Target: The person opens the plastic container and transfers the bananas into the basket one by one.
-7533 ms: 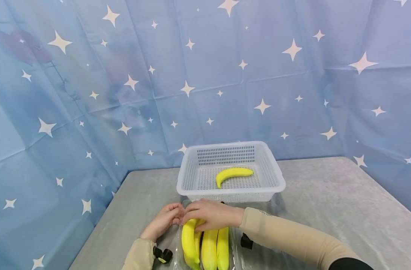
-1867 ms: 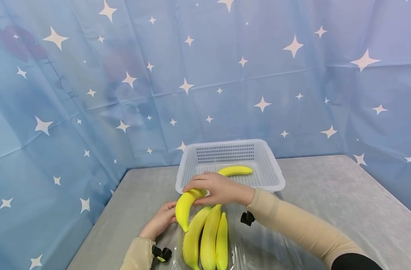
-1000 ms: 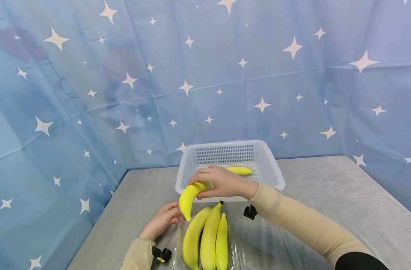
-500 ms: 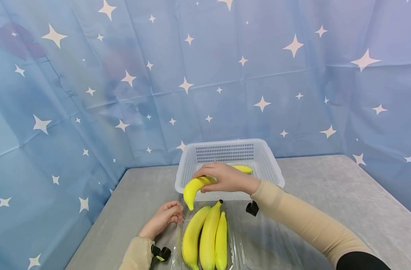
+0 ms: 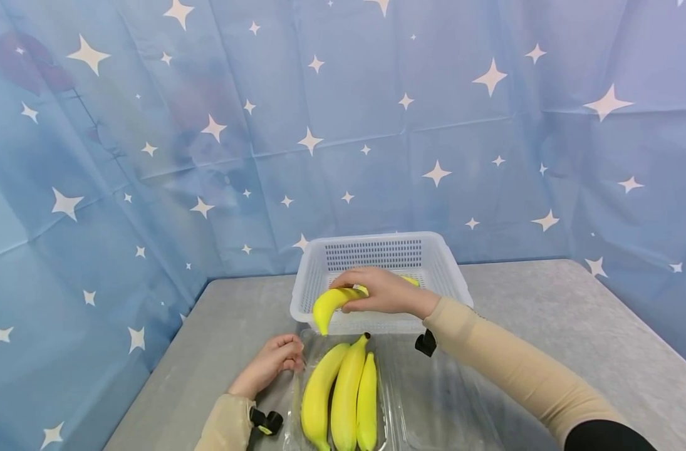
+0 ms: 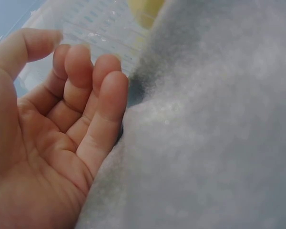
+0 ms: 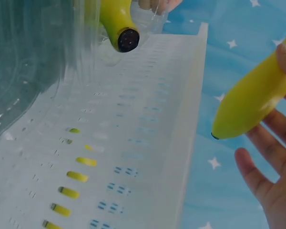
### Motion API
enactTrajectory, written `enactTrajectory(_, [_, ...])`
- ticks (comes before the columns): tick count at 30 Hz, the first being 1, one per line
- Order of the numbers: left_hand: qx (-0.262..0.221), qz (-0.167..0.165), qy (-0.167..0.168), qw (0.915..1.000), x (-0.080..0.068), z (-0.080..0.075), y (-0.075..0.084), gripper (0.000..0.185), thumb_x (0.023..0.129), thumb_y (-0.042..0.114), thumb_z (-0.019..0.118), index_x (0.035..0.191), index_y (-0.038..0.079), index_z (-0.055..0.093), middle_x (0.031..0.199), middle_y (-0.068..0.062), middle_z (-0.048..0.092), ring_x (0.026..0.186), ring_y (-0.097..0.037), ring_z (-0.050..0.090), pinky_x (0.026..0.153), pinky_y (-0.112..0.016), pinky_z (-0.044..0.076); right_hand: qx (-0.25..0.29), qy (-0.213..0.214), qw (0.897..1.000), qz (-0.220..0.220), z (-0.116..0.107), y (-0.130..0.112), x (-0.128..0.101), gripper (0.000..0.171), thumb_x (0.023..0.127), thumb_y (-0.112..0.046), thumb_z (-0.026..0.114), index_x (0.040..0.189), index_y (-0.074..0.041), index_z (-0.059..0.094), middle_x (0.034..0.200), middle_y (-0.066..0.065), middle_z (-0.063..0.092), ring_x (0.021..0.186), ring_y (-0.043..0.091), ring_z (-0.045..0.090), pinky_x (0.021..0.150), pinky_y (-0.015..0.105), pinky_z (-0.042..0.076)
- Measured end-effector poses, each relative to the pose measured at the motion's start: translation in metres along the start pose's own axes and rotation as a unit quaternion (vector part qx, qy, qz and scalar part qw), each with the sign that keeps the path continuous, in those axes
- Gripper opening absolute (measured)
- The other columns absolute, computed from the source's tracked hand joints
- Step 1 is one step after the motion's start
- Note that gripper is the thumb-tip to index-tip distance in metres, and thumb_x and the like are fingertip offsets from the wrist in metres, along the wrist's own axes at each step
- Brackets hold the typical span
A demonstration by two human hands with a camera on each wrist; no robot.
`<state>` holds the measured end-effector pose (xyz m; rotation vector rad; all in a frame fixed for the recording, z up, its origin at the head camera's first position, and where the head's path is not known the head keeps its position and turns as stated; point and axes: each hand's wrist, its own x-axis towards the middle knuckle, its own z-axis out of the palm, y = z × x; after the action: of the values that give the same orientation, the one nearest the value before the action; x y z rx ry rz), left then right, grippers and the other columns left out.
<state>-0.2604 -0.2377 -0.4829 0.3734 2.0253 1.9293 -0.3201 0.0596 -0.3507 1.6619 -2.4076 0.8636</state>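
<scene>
My right hand [image 5: 386, 292] grips a yellow banana [image 5: 327, 308] between thumb and fingers, above the near left rim of a white slotted basket [image 5: 399, 327]. In the right wrist view the held banana [image 7: 250, 102] slants down, its dark tip free, beside the basket wall. Another banana [image 5: 413, 280] lies in the basket, mostly behind my right hand. Nearer me, three bananas [image 5: 347, 394] lie side by side in a clear plastic clamshell box [image 5: 383, 432]. My left hand [image 5: 272, 364] pinches the box's far left edge, its fingers [image 6: 112, 95] loosely curled.
The clamshell's clear lid [image 5: 444, 407] lies folded out to the right, under my right forearm. The grey table [image 5: 545, 319] reaches back to a blue star-patterned curtain [image 5: 365, 125]. The basket stands directly behind the box.
My right hand has lifted the banana from the clamshell box and carried it forward and right to the basket's near rim. My left hand has stayed at the box's far left edge.
</scene>
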Motion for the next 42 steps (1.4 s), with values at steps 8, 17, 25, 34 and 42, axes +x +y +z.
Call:
enactTrajectory(8, [-0.004, 0.003, -0.004, 1.0000, -0.001, 0.000, 0.001, 0.015, 0.097, 0.010, 0.052, 0.083, 0.009, 0.056, 0.071, 0.000, 0.059, 0.066, -0.013, 0.062, 0.065, -0.029, 0.055, 0.004, 0.009, 1.000, 0.016, 0.000, 0.007, -0.004, 0.036, 0.089, -0.031, 0.071, 0.123, -0.021, 0.062, 0.113, -0.011, 0.061, 0.094, 0.006, 0.054, 0.081, 0.030, 0.049])
enactTrajectory(17, [-0.002, -0.004, 0.001, 1.0000, 0.002, -0.001, 0.000, 0.014, 0.096, 0.010, 0.053, 0.083, 0.008, 0.057, 0.070, -0.001, 0.059, 0.066, -0.013, 0.062, 0.066, -0.029, 0.055, -0.001, 0.021, 0.999, 0.026, -0.002, 0.015, -0.011, 0.037, 0.089, -0.031, 0.071, 0.122, -0.018, 0.062, 0.113, -0.009, 0.062, 0.091, 0.007, 0.054, 0.079, 0.032, 0.050])
enactTrajectory(25, [-0.001, -0.006, 0.001, 1.0000, 0.001, 0.001, 0.003, 0.014, 0.096, 0.011, 0.053, 0.082, 0.008, 0.056, 0.070, -0.002, 0.058, 0.066, -0.014, 0.062, 0.066, -0.029, 0.054, -0.005, 0.015, 0.998, 0.059, -0.001, 0.022, -0.019, 0.036, 0.089, -0.031, 0.071, 0.122, -0.020, 0.062, 0.109, -0.011, 0.060, 0.086, 0.009, 0.052, 0.076, 0.035, 0.050])
enactTrajectory(34, [-0.003, -0.010, 0.002, 0.9999, 0.000, 0.001, 0.001, 0.015, 0.096, 0.011, 0.053, 0.082, 0.008, 0.056, 0.070, -0.002, 0.058, 0.066, -0.014, 0.062, 0.065, -0.029, 0.054, -0.011, 0.018, 0.996, 0.085, 0.001, 0.026, -0.025, 0.036, 0.088, -0.028, 0.072, 0.122, -0.019, 0.063, 0.110, -0.009, 0.062, 0.087, 0.010, 0.052, 0.077, 0.034, 0.050])
enactTrajectory(42, [-0.001, -0.010, 0.004, 0.9999, 0.000, 0.002, 0.002, 0.016, 0.097, 0.012, 0.052, 0.082, 0.009, 0.056, 0.070, -0.002, 0.057, 0.066, -0.014, 0.062, 0.065, -0.029, 0.054, -0.019, 0.011, 0.995, 0.101, 0.000, 0.030, -0.029, 0.036, 0.089, -0.029, 0.071, 0.121, -0.016, 0.063, 0.108, -0.008, 0.062, 0.090, 0.010, 0.056, 0.077, 0.029, 0.051])
